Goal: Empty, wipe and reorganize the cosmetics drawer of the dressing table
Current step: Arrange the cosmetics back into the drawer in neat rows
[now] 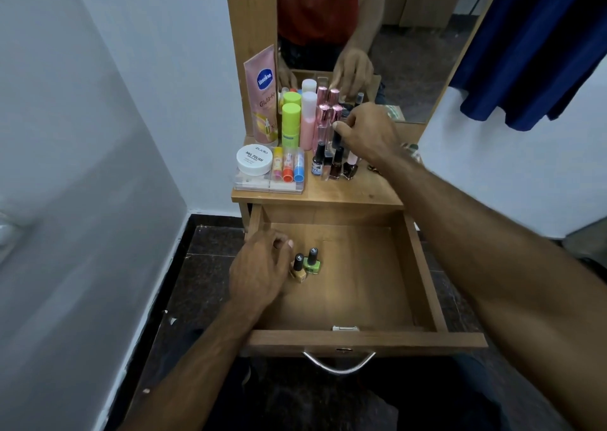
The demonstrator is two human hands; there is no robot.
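Observation:
The wooden drawer [410, 266] is pulled out below the dressing table top [348, 187]. Inside, at its left, stand a yellow nail polish bottle [298, 270] and a green nail polish bottle [311, 261]. My left hand [259, 271] hangs just left of them with fingers curled, holding nothing that I can see. My right hand [368, 131] reaches over the table top and pinches a dark bottle [337, 139] among a cluster of small nail polish bottles [335, 166].
On the top also stand a pink Vaseline tube [262, 95], green-capped bottles [291, 123], a pink bottle [308, 121], pink-capped perfume vials [325, 115], a white nail polish remover jar [254, 158] and lip balms [289, 167] on a clear box. A mirror [410, 36] is behind; blue cloth [542, 52] hangs right.

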